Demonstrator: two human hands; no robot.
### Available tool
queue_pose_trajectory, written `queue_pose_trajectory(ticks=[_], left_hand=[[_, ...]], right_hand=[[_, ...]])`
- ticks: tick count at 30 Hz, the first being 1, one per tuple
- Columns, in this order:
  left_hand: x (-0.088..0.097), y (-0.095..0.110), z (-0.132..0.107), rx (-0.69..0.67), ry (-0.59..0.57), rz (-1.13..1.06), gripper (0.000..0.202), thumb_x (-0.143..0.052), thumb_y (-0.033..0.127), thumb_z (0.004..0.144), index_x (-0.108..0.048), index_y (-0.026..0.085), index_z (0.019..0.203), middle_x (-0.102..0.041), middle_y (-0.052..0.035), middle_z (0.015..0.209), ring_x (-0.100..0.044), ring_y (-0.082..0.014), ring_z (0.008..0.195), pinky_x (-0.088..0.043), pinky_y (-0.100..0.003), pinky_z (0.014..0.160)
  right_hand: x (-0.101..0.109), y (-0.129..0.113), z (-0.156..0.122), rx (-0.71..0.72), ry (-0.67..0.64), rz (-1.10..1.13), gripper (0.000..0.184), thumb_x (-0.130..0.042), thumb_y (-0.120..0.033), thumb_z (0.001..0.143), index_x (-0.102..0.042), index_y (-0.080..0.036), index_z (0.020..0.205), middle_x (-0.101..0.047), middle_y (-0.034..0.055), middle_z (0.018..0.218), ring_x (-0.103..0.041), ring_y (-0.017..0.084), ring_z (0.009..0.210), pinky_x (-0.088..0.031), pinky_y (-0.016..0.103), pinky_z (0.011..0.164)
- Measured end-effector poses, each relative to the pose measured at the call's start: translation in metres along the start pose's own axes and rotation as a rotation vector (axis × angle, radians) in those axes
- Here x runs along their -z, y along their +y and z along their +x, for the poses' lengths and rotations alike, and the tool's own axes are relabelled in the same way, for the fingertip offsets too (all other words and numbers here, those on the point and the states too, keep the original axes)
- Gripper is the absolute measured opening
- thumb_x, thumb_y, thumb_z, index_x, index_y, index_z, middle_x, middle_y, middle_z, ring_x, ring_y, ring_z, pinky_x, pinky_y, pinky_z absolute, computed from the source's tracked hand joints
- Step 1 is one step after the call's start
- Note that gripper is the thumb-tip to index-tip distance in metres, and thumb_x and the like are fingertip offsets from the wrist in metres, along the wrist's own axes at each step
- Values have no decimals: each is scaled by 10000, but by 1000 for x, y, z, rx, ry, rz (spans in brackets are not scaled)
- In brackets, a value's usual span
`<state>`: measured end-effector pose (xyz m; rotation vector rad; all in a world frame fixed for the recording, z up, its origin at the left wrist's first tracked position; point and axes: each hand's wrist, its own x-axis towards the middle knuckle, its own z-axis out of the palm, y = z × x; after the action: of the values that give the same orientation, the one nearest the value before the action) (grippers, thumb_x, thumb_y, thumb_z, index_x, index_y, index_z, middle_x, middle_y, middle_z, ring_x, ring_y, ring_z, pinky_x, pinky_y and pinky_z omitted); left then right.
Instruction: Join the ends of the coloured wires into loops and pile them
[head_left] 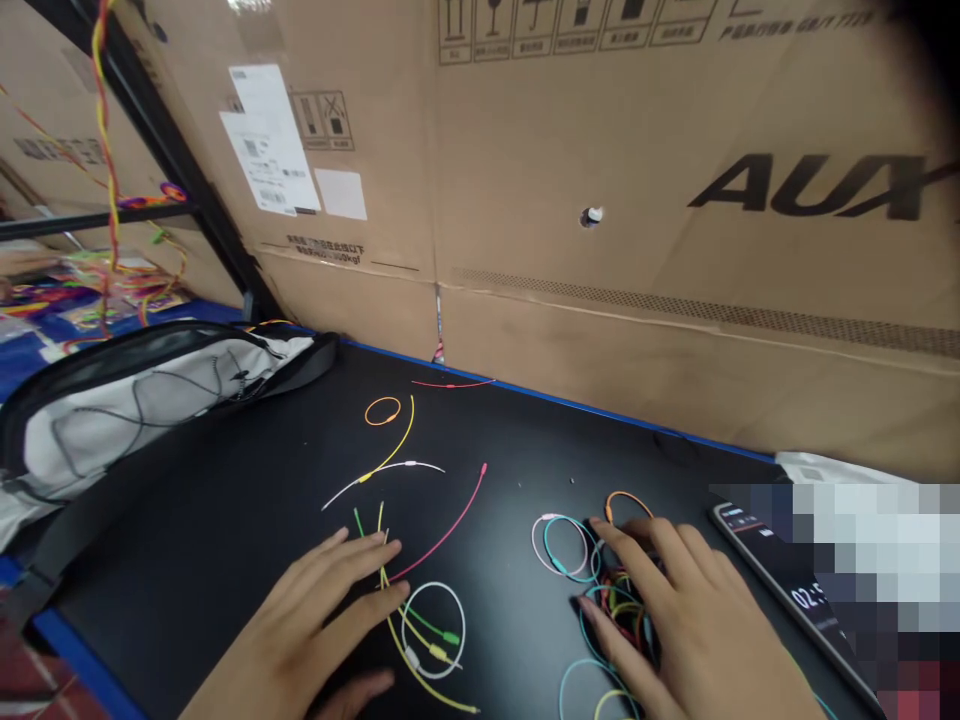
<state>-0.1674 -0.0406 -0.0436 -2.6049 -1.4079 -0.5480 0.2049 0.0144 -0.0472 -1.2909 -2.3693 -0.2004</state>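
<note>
- Left hand: fingers spread, gripping nothing; yellow wire runs beneath the fingertips.
- Right hand: fingers spread, resting on tangled coloured wire loops; teal loop just beyond the fingertips.

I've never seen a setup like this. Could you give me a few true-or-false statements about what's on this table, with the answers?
1. The right hand rests on a tangled pile of coloured cords. True.
2. The left hand grips a pair of scissors. False: it lies spread open, close to a white cord loop.
3. A phone lies to the right of the right hand. True.
4. The table top is white. False: the table top is black, with a blue edge.
5. Cardboard boxes stand behind the table. True.
</note>
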Motion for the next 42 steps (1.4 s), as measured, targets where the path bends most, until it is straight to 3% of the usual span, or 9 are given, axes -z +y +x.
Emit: queue_pose_trajectory(ticks=[5,10,15,19,21,23,32,37,42], left_hand=[[-1,2,-3,100,76,-106,262,-645,341,1015,-715,417,1256,-741,48,1338,-705,-229,1258,-576,-475,1139],[6,6,-4,154,29,-79,332,-670,176,970,-746,423,1178,-760,68,1256,-709,-240,1226,-571,-522,1129],[24,11,35,70,-82,-48,186,-715,346,973,-751,336,1155,-778,-6,1187,-726,-304,1160,-571,-614,1077],[32,20,84,70,-336,46,359,-815,287,893,-719,228,1234,-767,-92,1178,-749,-326,1038,-637,-513,904],[33,26,105,64,-509,129,411,-790,128,868,-701,211,1260,-771,-87,1125,-750,-326,1014,-622,-481,883],[34,32,119,65,-578,162,492,-668,-30,854,-682,205,1286,-774,-82,1075,-758,-309,986,-605,-441,865],[29,42,129,147,-512,111,410,-477,-38,891,-609,176,1215,-748,-64,907,-740,-226,817,-562,-322,741],[29,38,136,104,-564,22,429,-481,-23,804,-572,151,1185,-709,-66,900,-706,-249,846,-515,-331,724],[43,24,142,57,-616,-124,360,-466,58,903,-504,210,1227,-665,-33,930,-664,-213,820,-466,-296,681]], right_hand=[[-1,1,0,-2,-13,-29,417,-648,-472,974,-674,-192,1282,-681,180,1082,-686,361,844,-604,549,617],[-3,4,-2,-12,-33,-36,391,-625,-489,986,-694,-195,1234,-675,180,1090,-665,374,867,-576,575,667],[-2,3,1,-16,-21,-37,384,-586,-482,1001,-706,-192,1223,-678,184,1094,-661,380,888,-566,573,675],[1,0,2,-25,-42,-42,409,-570,-476,1015,-710,-163,1238,-671,191,1101,-649,379,911,-568,568,705],[2,-1,1,-31,-51,-46,418,-564,-473,1016,-711,-152,1239,-665,193,1103,-646,380,910,-562,578,725],[3,-1,0,-39,-56,-52,420,-559,-474,1016,-713,-148,1231,-659,199,1115,-641,386,915,-555,582,731],[6,-4,4,-61,-91,-73,453,-515,-484,1043,-714,-139,1259,-643,205,1170,-619,393,990,-534,557,799],[9,-6,5,-78,-97,-73,441,-530,-468,1042,-725,-133,1251,-644,199,1172,-613,392,1003,-523,543,816],[10,-9,7,-99,-101,-68,420,-561,-462,1030,-734,-145,1243,-661,187,1160,-602,394,1026,-505,525,824]])
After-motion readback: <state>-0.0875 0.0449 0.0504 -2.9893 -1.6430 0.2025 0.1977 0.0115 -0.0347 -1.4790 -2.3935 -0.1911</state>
